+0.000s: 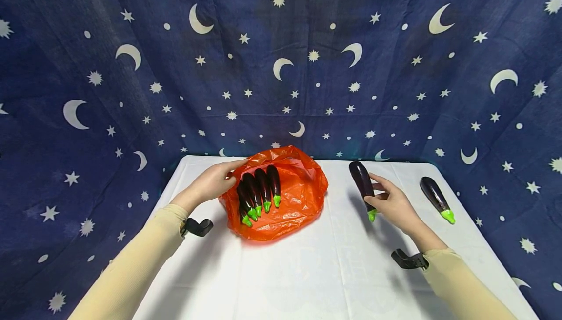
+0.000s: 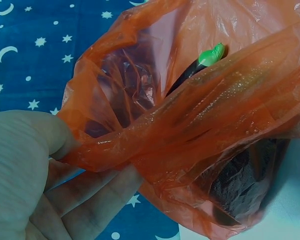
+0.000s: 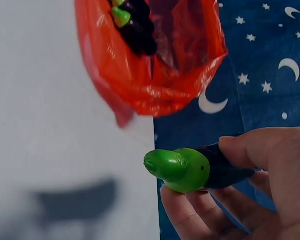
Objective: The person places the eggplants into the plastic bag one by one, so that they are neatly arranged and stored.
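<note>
A red plastic bag [image 1: 298, 198] lies with its mouth spread on the table, several dark eggplants [image 1: 262, 188] with green stems side by side in it. My left hand [image 1: 210, 183] pinches the bag's left rim between thumb and fingers; the left wrist view shows the thin film [image 2: 105, 150] between them. To the right of the bag, my right hand [image 1: 392, 205] grips an eggplant [image 1: 361, 179] above the table, its green stem end [image 3: 182, 167] toward the wrist camera. Another eggplant [image 1: 434, 195] lies farther right on the table, apart from the hand.
A white cloth [image 1: 298, 281] covers the table, whose back edge meets a dark blue curtain [image 1: 263, 90] with moons and stars. Black wrist straps [image 1: 410, 260] sit on both forearms.
</note>
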`<state>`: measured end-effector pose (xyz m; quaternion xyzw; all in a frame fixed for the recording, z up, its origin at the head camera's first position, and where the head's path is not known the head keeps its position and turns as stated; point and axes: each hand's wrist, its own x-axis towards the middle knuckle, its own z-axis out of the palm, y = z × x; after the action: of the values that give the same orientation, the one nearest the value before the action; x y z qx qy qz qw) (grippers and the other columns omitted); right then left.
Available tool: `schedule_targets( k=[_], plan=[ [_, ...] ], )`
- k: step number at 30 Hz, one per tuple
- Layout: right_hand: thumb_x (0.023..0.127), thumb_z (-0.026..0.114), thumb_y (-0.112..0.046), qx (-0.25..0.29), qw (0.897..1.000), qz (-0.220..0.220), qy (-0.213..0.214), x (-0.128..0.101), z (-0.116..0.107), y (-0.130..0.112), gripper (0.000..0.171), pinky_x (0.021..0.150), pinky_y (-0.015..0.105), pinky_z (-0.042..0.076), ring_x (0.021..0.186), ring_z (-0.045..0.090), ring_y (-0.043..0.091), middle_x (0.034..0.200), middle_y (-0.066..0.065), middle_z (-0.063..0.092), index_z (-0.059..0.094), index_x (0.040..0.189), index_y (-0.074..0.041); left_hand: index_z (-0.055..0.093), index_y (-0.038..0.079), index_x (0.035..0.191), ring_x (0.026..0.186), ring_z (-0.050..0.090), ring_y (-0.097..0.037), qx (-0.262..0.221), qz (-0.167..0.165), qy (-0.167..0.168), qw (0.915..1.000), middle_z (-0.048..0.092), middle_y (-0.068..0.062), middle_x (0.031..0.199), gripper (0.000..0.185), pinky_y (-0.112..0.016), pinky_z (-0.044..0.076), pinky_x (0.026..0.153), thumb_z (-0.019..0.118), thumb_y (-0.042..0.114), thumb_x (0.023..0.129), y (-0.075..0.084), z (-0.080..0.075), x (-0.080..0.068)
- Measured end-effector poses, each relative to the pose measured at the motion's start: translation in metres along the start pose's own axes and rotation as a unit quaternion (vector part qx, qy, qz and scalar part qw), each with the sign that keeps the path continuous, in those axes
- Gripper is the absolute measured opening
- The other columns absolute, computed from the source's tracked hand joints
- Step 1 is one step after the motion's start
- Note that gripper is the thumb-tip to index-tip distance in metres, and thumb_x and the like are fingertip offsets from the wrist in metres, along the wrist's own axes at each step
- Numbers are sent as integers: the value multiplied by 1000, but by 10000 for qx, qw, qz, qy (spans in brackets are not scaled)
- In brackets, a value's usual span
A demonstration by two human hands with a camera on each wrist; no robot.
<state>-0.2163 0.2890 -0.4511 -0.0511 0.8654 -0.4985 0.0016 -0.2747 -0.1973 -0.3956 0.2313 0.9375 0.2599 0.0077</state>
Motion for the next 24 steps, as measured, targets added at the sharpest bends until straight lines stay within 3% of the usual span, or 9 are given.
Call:
schedule_targets(
  k=[14, 24],
  plan=[
    [94, 72, -9, 728, 9969, -32, -283, 11, 34, -17, 79, 73, 31, 58, 97, 65, 23, 140, 31, 52, 31, 161, -9, 53, 20, 152, 89, 55, -24, 1, -15, -13, 10000, 66, -4, 130, 61, -41, 43, 82, 55, 3, 93, 0, 0, 0],
    [94, 72, -10, 764, 9949, -104, -657, 20, 61, -25, 75, 71, 32, 58, 97, 64, 26, 136, 28, 55, 36, 160, -10, 53, 21, 152, 87, 55, -24, -4, -37, -31, 10000, 66, -3, 129, 62, -40, 43, 81, 55, 4, 93, 1, 0, 1]
  ],
)
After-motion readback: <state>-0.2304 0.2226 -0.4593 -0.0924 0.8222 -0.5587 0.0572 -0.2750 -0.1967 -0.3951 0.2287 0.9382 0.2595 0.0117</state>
